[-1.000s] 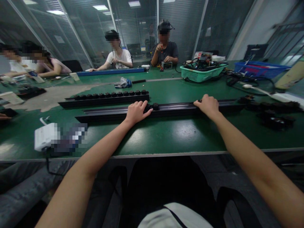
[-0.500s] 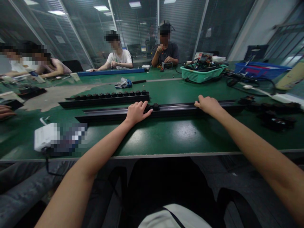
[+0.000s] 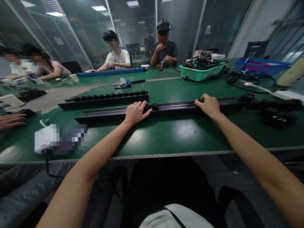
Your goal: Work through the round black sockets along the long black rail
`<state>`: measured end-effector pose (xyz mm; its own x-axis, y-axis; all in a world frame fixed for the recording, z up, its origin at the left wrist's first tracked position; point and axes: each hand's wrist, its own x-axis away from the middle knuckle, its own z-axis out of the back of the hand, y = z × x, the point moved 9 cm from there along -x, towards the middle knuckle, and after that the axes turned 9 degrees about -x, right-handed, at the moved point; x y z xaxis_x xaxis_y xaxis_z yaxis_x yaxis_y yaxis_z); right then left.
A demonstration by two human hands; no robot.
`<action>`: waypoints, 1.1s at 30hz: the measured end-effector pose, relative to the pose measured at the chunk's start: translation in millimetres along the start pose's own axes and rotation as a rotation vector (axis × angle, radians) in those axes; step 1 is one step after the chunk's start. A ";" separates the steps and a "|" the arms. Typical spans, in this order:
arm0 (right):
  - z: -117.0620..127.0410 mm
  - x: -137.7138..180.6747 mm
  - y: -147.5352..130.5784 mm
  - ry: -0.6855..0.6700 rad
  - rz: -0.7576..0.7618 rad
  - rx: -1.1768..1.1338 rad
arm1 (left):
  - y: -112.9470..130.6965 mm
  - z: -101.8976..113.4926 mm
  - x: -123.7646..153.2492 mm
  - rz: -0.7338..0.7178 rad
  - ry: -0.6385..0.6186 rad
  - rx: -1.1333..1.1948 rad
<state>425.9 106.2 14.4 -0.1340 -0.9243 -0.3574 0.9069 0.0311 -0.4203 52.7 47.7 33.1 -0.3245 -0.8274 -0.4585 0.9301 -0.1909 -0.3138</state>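
A long black rail (image 3: pixel 175 107) lies across the green table in front of me. My left hand (image 3: pixel 136 112) is closed over the rail's middle, thumb along its near side. Just right of that hand a small black part (image 3: pixel 155 106) sits on the rail, and another dark part is half hidden by my fingers. Further right, my right hand (image 3: pixel 209 105) pinches a similar small black part (image 3: pixel 201 99) at the rail's top; its fingertips hide most of it. Behind lies a second black rail (image 3: pixel 104 102) carrying a row of several such parts.
Loose black parts (image 3: pixel 277 118) lie to the right. A green basket (image 3: pixel 201 73) and a blue basket (image 3: pixel 261 68) stand behind, near cables. On the left are a white box (image 3: pixel 45 139) and a co-worker's hand (image 3: pixel 11 122). Other people sit across the table.
My right hand has turned slightly, so the black part at its fingertips shows more. My left hand keeps its place. At the left edge, a co-worker's hand has come further into view.
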 end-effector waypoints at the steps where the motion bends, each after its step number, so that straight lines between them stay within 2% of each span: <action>1: 1.0 0.1 -0.3 0.012 0.004 -0.001 | 0.1 0.0 -0.1 -0.001 0.000 0.001; 6: 4.8 1.2 -3.8 0.065 0.044 0.036 | -0.3 -0.5 -0.4 0.000 0.004 0.005; 14: 8.4 0.9 -4.4 0.066 0.097 0.147 | -0.3 -1.1 -0.6 -0.006 0.021 0.011; 33: 18.9 -4.7 16.5 0.068 0.053 0.219 | -0.8 -1.7 -0.7 -0.004 0.026 0.017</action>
<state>449.1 103.8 24.9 -0.1040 -0.8956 -0.4326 0.9775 -0.0117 -0.2108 51.9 49.4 32.3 -0.3322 -0.8128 -0.4785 0.9316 -0.2033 -0.3015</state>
